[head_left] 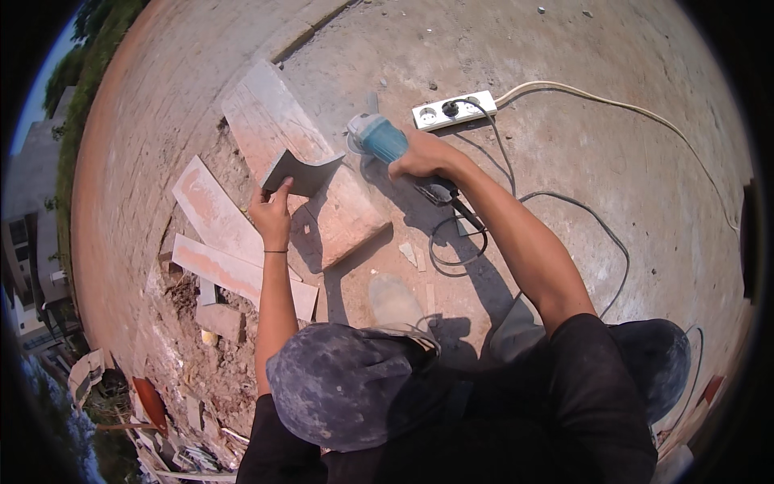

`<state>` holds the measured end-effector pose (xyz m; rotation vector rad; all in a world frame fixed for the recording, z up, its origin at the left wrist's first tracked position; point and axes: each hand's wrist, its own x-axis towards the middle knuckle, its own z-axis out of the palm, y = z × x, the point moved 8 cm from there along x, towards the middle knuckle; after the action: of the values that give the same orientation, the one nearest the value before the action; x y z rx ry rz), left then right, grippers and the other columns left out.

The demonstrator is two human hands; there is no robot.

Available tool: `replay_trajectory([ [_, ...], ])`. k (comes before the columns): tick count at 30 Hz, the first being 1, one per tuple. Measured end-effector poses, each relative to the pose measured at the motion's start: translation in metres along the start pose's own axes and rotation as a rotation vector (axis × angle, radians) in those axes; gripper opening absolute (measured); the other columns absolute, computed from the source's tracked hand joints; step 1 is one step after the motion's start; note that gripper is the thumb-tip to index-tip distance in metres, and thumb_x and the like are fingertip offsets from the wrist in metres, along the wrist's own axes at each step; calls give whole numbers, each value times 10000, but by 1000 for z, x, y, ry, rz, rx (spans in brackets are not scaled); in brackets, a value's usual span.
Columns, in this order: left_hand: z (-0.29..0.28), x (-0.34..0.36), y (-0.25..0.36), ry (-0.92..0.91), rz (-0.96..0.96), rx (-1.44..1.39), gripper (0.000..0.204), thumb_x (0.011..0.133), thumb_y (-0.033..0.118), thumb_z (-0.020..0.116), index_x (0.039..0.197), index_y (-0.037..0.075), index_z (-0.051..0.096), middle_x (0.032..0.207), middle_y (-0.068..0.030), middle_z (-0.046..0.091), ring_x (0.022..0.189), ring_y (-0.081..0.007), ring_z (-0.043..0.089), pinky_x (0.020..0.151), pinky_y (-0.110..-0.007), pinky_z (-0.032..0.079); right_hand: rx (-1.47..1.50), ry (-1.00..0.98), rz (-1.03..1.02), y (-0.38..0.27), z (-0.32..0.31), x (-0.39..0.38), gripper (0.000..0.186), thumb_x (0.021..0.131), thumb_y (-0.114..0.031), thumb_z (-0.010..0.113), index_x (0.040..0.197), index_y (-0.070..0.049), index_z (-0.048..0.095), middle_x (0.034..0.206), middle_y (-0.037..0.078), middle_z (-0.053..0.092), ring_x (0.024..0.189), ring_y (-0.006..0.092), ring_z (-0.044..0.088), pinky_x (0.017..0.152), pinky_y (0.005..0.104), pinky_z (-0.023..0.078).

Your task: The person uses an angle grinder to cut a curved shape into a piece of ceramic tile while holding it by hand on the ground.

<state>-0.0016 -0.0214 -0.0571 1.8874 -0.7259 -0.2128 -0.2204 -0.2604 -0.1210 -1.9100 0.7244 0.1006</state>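
Note:
My left hand (pixel 272 211) pinches the lower left edge of a dark grey tile piece (pixel 300 174) with a curved, scooped upper edge. The piece is held tilted over a long, dusty, pinkish slab (pixel 351 218). My right hand (pixel 423 155) is wrapped around the body of a teal angle grinder (pixel 382 139). Its grey head and disc point left, close to the tile piece's right tip. Whether the disc touches the tile, I cannot tell. A dark cord runs from the grinder's rear and loops on the ground beside it.
A white power strip (pixel 430 116) with the dark plug in it lies beyond my right hand; a pale cable (pixel 613 102) leads off right. Pale tile strips (pixel 211 202) and rubble (pixel 222 323) lie left. My shoes (pixel 395 300) are near the slab. Small shards (pixel 409 253) lie beside it.

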Motion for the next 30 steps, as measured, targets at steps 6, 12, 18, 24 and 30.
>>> replay_trajectory([
  [6,2,64,-55,-138,-393,-154,275,868,154,798,997,-29,639,806,-22,623,635,-116,574,558,-253,468,224,58,-23,-12,-20,-18,774,568,-312,831,1214,36,585,1060,234,679,978,340,663,876,373,515],
  [12,-30,97,-133,10,-431,508,449,779,277,860,1036,-45,682,823,-140,694,685,-260,651,637,-374,519,301,69,16,-17,-20,-14,895,596,-280,823,1352,45,471,1129,221,614,1007,290,619,880,361,487],
  [18,10,47,-33,248,-41,883,426,783,240,826,1096,-19,696,891,-146,652,870,-250,664,743,-361,528,305,143,24,-15,-30,-18,907,600,-300,814,1360,38,453,1125,206,607,1004,280,613,880,372,487],
  [24,127,-95,56,-380,-124,-147,609,797,197,839,1297,-49,594,1070,-146,667,934,-194,668,788,-335,581,395,240,-76,-43,-27,-14,878,615,-303,801,1333,72,459,1106,204,626,975,285,635,862,356,503],
  [30,154,-110,83,-259,37,-176,756,772,95,818,1403,-111,456,1107,-224,659,979,-259,688,810,-357,575,386,305,-90,-49,-22,-10,853,646,-266,799,1334,76,430,1030,164,619,874,232,630,776,336,516],
])
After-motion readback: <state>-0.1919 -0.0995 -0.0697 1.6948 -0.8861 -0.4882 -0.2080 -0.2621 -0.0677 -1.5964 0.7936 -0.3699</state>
